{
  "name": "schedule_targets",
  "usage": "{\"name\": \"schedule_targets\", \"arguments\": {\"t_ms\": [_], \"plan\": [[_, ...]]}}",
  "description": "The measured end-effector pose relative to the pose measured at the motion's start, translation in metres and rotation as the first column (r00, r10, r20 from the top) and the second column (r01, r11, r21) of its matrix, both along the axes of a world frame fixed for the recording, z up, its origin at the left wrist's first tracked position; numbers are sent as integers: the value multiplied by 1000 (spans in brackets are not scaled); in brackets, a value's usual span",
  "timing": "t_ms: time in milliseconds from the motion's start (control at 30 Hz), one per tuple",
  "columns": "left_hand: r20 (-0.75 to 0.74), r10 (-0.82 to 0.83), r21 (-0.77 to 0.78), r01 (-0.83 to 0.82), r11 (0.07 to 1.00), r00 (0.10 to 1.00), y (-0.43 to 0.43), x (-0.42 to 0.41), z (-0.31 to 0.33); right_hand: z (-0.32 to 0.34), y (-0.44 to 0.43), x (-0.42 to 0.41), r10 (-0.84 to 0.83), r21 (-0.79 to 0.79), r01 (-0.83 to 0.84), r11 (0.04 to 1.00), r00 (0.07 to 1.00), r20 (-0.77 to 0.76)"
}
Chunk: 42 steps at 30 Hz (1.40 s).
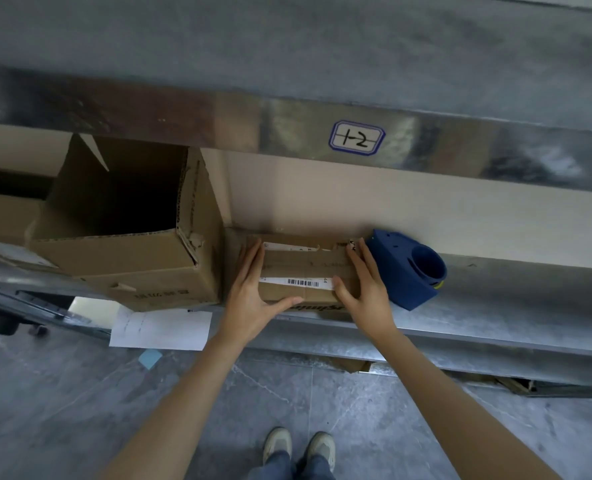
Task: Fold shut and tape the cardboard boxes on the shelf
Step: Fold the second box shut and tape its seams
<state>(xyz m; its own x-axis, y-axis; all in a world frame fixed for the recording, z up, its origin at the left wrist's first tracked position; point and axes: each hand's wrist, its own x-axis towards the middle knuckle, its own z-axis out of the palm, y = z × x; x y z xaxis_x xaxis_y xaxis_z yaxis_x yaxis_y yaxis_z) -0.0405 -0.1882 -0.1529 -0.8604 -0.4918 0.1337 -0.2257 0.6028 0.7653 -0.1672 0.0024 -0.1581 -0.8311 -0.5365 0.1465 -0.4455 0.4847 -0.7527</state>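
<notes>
Big box [124,251] stands on the shelf [495,282], left of the small box [305,268] and touching it. Its top is open and it is dark inside. Down and left of the small box, a white paper [162,329] hangs, and a little blue note [150,358] lies on the floor. The small box is shut flat on top, with a white barcode strip across it. The left hand [253,292] lies on its left end, fingers straight, thumb along the front edge. The right hand [367,289] lies on its right end, fingers straight too. Above the small box, a tag [356,138] reads "1-2". Just right of the small box rests a blue tape holder [405,268].
</notes>
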Motion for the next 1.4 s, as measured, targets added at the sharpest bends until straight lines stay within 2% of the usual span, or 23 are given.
{"name": "schedule_targets", "arguments": {"t_ms": [100,267,433,600,833,1133,1400], "plan": [[-37,-23,-17,22,1000,999,0,0,-2,-4,0,1,7,-67,-7,998,1000,3],[-82,-10,54,14,998,997,0,0,-2,-5,0,1,-9,-147,17,989,998,55],[-69,-13,114,21,993,998,-2,0,-2,-2,0,1,-51,-121,60,991,996,74],[-72,-61,98,68,993,996,-8,1,-4,-2,-1,10,-146,-214,172,962,980,134],[-44,0,135,6,991,999,-4,3,-9,1,-2,15,-141,-214,187,959,967,214],[-16,-10,145,13,989,1000,-6,3,-10,2,-3,10,-70,-201,101,974,985,156],[35,-3,117,-1,993,999,-10,6,-6,11,2,9,-44,-119,65,991,983,177]]}}
